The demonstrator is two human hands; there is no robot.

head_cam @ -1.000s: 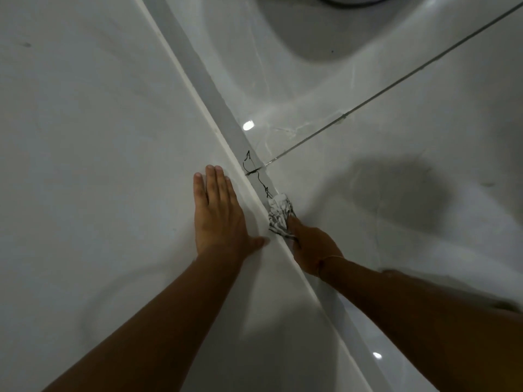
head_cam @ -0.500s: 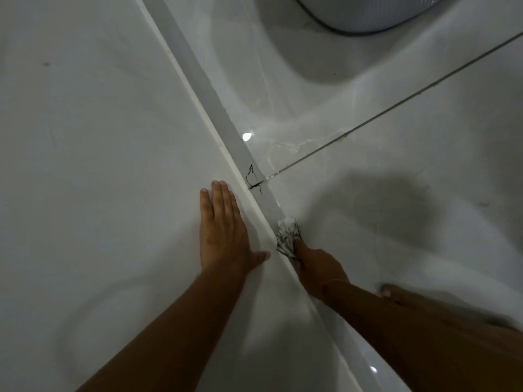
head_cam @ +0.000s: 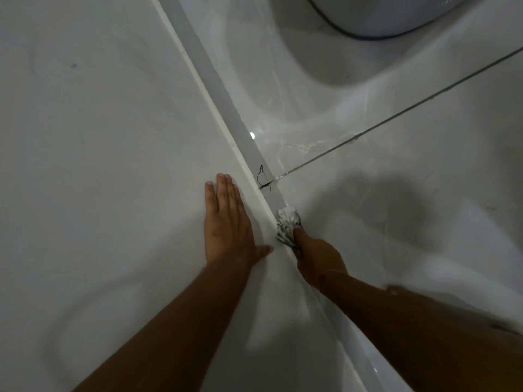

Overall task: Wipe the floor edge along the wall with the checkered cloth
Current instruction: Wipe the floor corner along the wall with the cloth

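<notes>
A crumpled black-and-white checkered cloth [head_cam: 288, 226] is pressed against the grey skirting strip [head_cam: 223, 94] where the white wall meets the glossy tiled floor. My right hand [head_cam: 318, 260] is shut on the cloth from behind, fingers pushing it into the edge. My left hand [head_cam: 227, 222] lies flat on the white wall [head_cam: 99, 165], fingers together and thumb out, just left of the cloth. A black scribble mark [head_cam: 263, 179] sits on the skirting a little beyond the cloth.
A dark grout line [head_cam: 396, 114] crosses the pale marble floor from the skirting toward the upper right. A white rounded object with a dark rim [head_cam: 376, 18] stands on the floor at the top. A bare foot [head_cam: 396, 290] shows behind my right forearm.
The black squiggle nearest the cloth has gone from the skirting; only the farther part of the mark remains. The cloth and right hand slid back toward me along the skirting. The left hand stayed flat on the wall.
</notes>
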